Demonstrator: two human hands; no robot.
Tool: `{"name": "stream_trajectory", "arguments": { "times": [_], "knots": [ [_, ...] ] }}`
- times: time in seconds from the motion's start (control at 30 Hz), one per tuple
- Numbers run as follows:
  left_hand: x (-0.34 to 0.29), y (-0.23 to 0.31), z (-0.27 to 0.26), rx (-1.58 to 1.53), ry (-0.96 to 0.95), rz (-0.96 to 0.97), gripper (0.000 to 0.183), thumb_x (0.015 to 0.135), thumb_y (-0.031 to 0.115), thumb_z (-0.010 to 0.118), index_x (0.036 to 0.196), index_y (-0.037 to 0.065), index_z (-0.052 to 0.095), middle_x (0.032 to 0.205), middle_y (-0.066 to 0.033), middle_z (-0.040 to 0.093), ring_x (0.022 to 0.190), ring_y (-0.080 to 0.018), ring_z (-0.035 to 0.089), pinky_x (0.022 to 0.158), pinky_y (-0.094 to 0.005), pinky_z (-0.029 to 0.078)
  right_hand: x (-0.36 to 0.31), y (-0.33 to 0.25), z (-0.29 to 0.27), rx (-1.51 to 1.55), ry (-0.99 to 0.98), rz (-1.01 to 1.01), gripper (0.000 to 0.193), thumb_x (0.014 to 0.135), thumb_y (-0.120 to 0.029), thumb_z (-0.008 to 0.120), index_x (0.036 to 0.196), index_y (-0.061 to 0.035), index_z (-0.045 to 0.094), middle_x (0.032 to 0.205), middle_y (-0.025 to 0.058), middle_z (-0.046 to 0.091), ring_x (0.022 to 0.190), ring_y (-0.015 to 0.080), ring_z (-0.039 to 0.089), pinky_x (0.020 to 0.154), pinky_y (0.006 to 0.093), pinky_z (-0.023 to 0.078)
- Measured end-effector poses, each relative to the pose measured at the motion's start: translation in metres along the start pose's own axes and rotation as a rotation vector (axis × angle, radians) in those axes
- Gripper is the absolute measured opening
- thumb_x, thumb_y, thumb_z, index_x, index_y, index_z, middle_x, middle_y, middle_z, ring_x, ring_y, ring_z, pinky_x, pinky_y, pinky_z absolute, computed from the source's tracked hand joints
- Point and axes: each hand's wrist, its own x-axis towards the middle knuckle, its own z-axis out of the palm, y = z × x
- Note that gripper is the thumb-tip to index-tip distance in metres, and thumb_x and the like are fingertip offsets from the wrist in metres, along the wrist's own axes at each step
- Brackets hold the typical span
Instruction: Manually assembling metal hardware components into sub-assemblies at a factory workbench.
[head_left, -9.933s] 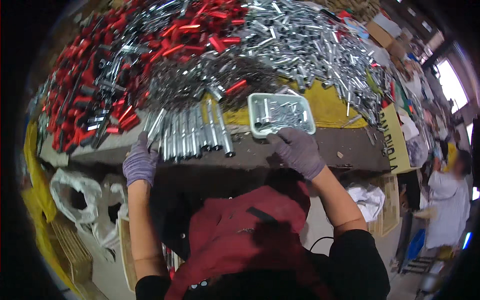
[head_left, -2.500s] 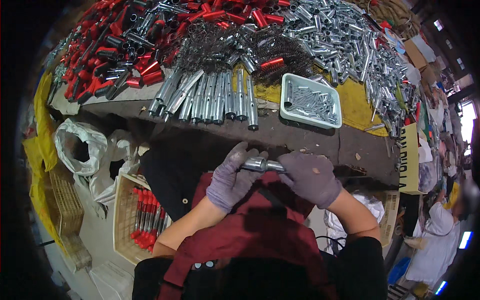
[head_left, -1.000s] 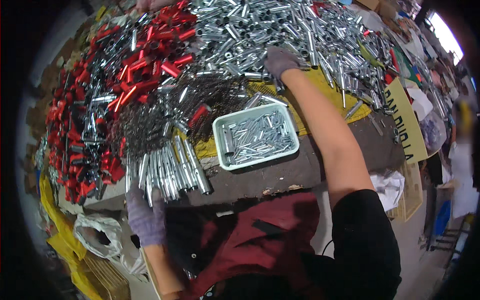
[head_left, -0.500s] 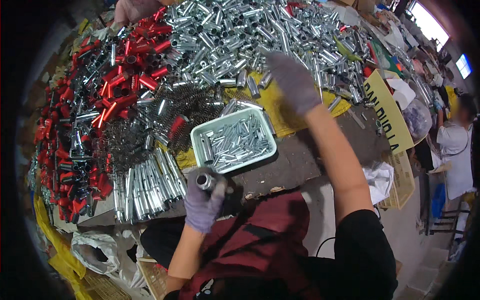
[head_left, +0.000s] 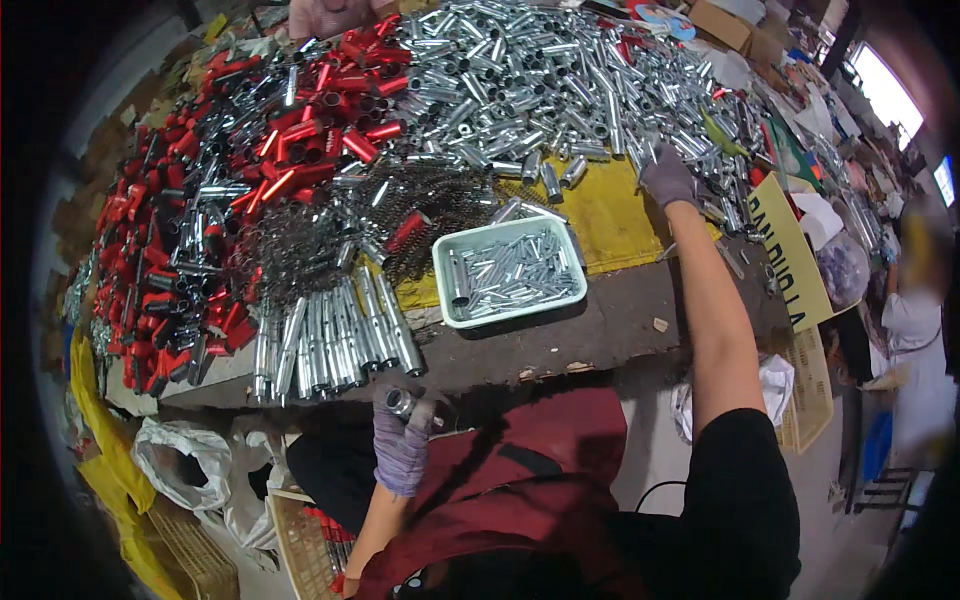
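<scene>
Worktop (head_left: 620, 315), one tray (head_left: 520, 312), two hands (head_left: 402, 445) (head_left: 668, 178)

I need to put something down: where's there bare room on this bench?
The dark bench strip right of the pale tray, nearer you than the yellow cloth, holds little but a small scrap. The cloth is bare between tray and right hand. Crowded: silver tubes at the far side, red parts left, long tubes left of the tray.
</scene>
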Motion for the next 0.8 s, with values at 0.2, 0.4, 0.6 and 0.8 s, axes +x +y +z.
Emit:
{"name": "stream_trajectory", "arguments": {
  "times": [0.2, 0.4, 0.6, 0.8],
  "knots": [
    [-0.009, 0.003, -0.018, 0.106, 0.038, -0.079, 0.035, 0.076, 0.001, 0.062, 0.107, 0.005, 0.047, 0.088, -0.003, 0.054, 0.078, -0.0105, 0.056, 0.071, -0.0241, 0.047, -0.148, -0.084, -0.084, 0.793, -0.213, -0.437, 0.043, 0.083, -0.031, 0.062, 0.116, -0.0046, 0.054, 0.108, 0.0141, 0.061, 0.095, 0.0263, 0.061, 0.082, 0.0327, 0.046],
    [-0.026, 0.013, 0.01, -0.083, 0.055, 0.232, 0.035, 0.076, 0.002, 0.064, 0.106, 0.006, 0.046, 0.096, -0.0067, 0.059, 0.082, -0.0128, 0.058, 0.073, -0.0253, 0.048, -0.327, -0.119, -0.092, 0.734, -0.956, -0.706, 0.034, 0.075, -0.03, 0.07, 0.094, -0.0038, 0.058, 0.083, 0.006, 0.058, 0.082, 0.0148, 0.057, 0.071, 0.0287, 0.046],
    [-0.037, -0.001, -0.019, -0.387, -0.061, 0.002, 0.034, 0.078, 0.001, 0.061, 0.105, 0.007, 0.042, 0.096, -0.0099, 0.061, 0.085, -0.0142, 0.058, 0.074, -0.028, 0.049, -0.362, -0.124, -0.057, 0.918, -1.385, -0.144, 0.035, 0.079, -0.037, 0.067, 0.085, -0.0062, 0.051, 0.071, 0.007, 0.055, 0.064, 0.0148, 0.056, 0.056, 0.0277, 0.045],
    [-0.048, -0.005, -0.034, -0.046, -0.043, 0.119, 0.024, 0.077, 0.005, 0.062, 0.099, 0.006, 0.051, 0.098, -0.0114, 0.062, 0.089, -0.0161, 0.059, 0.077, -0.0298, 0.048, -0.386, -0.111, -0.034, 0.88, -1.454, -0.401, 0.036, 0.09, -0.04, 0.048, 0.082, -0.0055, 0.05, 0.07, 0.0045, 0.05, 0.06, 0.013, 0.048, 0.055, 0.0286, 0.041]
  ]
}}
